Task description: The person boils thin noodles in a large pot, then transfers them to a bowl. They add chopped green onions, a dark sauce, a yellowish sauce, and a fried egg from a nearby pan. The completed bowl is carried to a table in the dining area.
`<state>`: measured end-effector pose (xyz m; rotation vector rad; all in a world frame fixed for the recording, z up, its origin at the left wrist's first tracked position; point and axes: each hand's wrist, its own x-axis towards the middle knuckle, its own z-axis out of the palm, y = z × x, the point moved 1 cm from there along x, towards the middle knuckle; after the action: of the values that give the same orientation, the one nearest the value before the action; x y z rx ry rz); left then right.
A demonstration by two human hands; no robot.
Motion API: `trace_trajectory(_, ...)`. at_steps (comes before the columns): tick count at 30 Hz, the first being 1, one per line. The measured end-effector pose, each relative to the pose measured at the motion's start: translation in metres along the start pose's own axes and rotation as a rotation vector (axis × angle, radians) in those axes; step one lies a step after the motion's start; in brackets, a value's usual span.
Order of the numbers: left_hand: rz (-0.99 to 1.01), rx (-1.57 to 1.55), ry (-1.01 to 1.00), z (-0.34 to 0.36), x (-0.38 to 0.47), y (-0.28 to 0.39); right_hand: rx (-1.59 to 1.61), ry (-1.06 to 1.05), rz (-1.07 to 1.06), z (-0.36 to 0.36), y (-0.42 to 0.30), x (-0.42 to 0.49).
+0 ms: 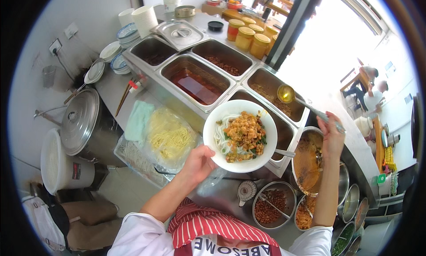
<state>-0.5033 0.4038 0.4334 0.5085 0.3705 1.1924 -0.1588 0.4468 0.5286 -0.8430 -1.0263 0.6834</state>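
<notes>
My left hand (198, 162) grips the left rim of a white bowl (213, 156), thumb over the edge. White noodles (223, 136) lie in it under a heap of orange-brown minced topping (248, 126), with some dark greens at the side. In my right hand (329, 132) is the handle of a metal ladle (287, 94), raised to the right of the bowl. Yellow oil shows in the ladle's cup, which is above a steel pan of brown minced food (263, 91). The bowl hides part of another steel pan (283, 129) that has a spoon handle (285, 153) at its edge.
Steel pans stand ahead, one with red broth (196, 86). Bagged yellow noodles (171, 136) and a green cloth (138, 119) lie left, near a lidded pot (81, 116). Peanuts fill a bowl (271, 206) by my apron; a brown-stained pot (308, 162) stands right. People sit far right.
</notes>
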Motion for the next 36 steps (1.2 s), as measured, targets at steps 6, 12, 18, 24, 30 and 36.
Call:
trace_trajectory(6,0.085,-0.089,-0.039,-0.062,-0.113,-0.015,-0.175,-0.038,0.160,0.008,0.052,-0.034)
trace_trajectory(12,0.381,-0.118,0.102,-0.114,-0.354,-0.117,-0.764,-0.069,-0.675,-0.002,-0.051,-0.196)
trace_trajectory(18,0.718,-0.313,0.368,-0.102,-0.570,-0.283,-0.578,-0.694,-0.923,0.029,-0.085,-0.416)
trace_trajectory(24,0.977,-0.400,0.644,-0.090,-0.759,-0.417,-0.392,-1.209,-0.855,0.023,-0.096,-0.623)
trace_trajectory(30,1.295,-0.538,0.702,-0.100,-0.923,-0.511,-0.352,-1.531,-0.561,-0.004,-0.088,-0.826)
trace_trajectory(36,1.590,-0.517,0.923,-0.116,-1.111,-0.625,-0.269,-2.013,-0.293,-0.013,-0.095,-1.111)
